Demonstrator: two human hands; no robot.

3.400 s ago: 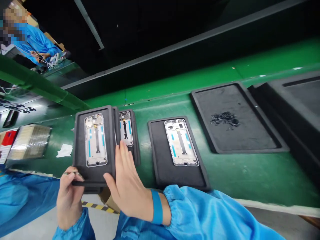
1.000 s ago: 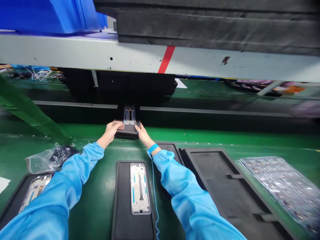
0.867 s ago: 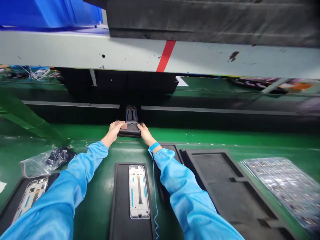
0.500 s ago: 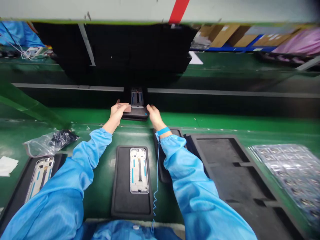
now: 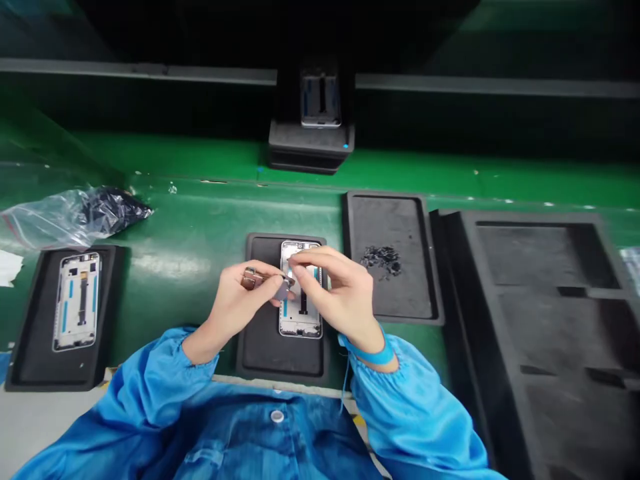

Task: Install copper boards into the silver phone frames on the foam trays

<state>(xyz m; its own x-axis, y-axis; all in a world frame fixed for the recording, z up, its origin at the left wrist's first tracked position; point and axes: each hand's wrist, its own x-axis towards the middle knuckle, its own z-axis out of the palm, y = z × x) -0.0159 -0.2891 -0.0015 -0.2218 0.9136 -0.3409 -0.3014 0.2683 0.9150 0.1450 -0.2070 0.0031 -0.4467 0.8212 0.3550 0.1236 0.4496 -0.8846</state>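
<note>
My left hand (image 5: 235,313) and my right hand (image 5: 340,293) meet above a phone frame (image 5: 300,323) with a silver rim and blue strips, lying in a black foam tray (image 5: 280,360). My left fingers pinch a small copper-coloured part (image 5: 253,278), and a small grey piece (image 5: 285,289) shows at their tips. My right fingertips curl over the top of the frame, hiding much of it. I cannot tell whether they grip anything.
Another framed phone (image 5: 76,301) lies in a black tray (image 5: 30,333) at the left. At the back, a third (image 5: 320,100) sits behind a black tray stack (image 5: 310,143). A tray with black scraps (image 5: 395,223) and a large foam tray (image 5: 530,300) are at the right. A plastic bag (image 5: 75,217) lies at the back left.
Both hands have come back from the far tray to the near frame, and my view has tilted down toward them. My left hand still holds the small part.
</note>
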